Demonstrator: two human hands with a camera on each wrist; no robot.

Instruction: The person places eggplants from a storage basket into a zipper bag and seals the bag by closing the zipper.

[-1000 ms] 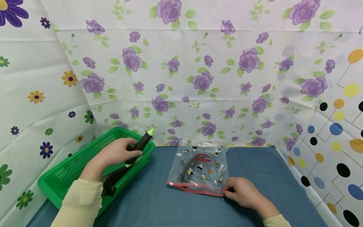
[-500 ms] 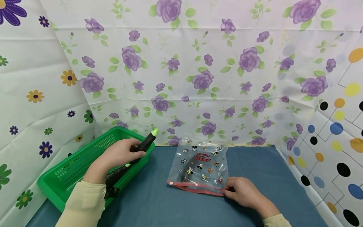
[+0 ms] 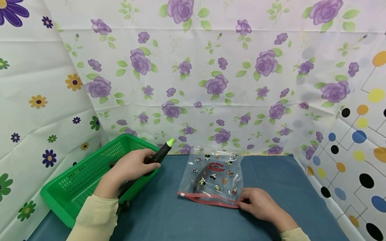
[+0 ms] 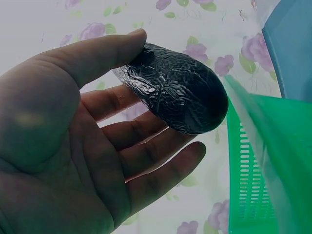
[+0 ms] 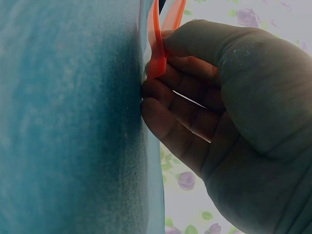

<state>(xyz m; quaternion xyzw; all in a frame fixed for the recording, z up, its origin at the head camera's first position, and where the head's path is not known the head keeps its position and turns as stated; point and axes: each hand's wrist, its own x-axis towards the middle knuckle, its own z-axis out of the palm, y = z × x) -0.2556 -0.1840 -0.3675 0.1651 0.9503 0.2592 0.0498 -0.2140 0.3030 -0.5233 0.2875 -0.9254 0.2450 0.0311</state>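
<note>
In the head view, my left hand (image 3: 132, 169) grips a long black eggplant (image 3: 161, 153) with a lime-green stem end, over the right rim of the green basket (image 3: 60, 197). Its rounded, glossy, wrinkled end points toward the camera in the left wrist view, between thumb and fingers. My right hand (image 3: 259, 204) pinches the right corner of the red zip edge of a clear cartoon-printed zip bag (image 3: 223, 182) lying on the table. A dark curved thing shows inside the bag. In the right wrist view, thumb and fingertips hold the red strip (image 5: 157, 58).
A blue cloth (image 3: 271, 174) covers the table. Another dark thing (image 3: 113, 164) lies in the basket, mostly hidden behind my left hand. Flower-printed sheeting (image 3: 181, 83) rises behind the table, with patterned sheets at both sides.
My left hand has moved right with the eggplant, bringing it up over the basket's right rim. My right hand and the bag have stayed in place.
</note>
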